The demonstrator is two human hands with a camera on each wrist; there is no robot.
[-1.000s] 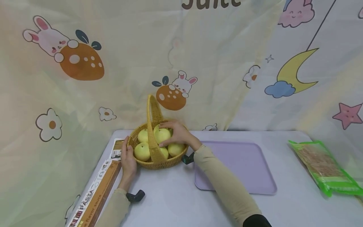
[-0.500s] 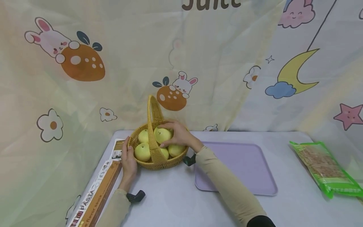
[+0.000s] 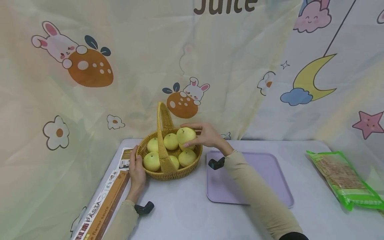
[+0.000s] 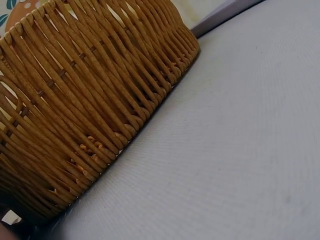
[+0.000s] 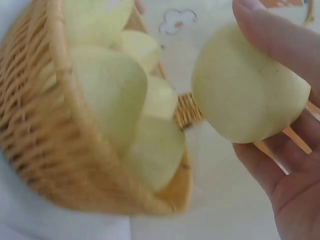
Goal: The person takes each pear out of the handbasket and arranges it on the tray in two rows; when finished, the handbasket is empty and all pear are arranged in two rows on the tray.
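A yellow-green pear (image 3: 186,135) is pinched between the thumb and fingers of my right hand (image 3: 207,135), above the right rim of a yellow woven basket (image 3: 180,174). In the right wrist view the held pear (image 5: 245,87) is apart from the basket, with the thumb over its top and fingers beneath. Several more pears (image 3: 151,161) lie inside the basket, under its tall arched handle (image 3: 163,146). My left hand (image 3: 137,171) rests against the basket's left side with its fingers fairly straight; the left wrist view shows mostly the basket's wall (image 4: 95,85).
A lilac tray (image 3: 249,186) lies right of the basket on the white table (image 3: 180,213). A long pasta box (image 3: 103,206) runs along the left edge, with another printed package (image 3: 125,160) behind it. A green-edged packet (image 3: 342,176) lies far right. A printed cloth hangs behind.
My right hand has lifted a pear from among the others and moved it right and up. The left hand and basket have stayed in place. The head view has shifted slightly.
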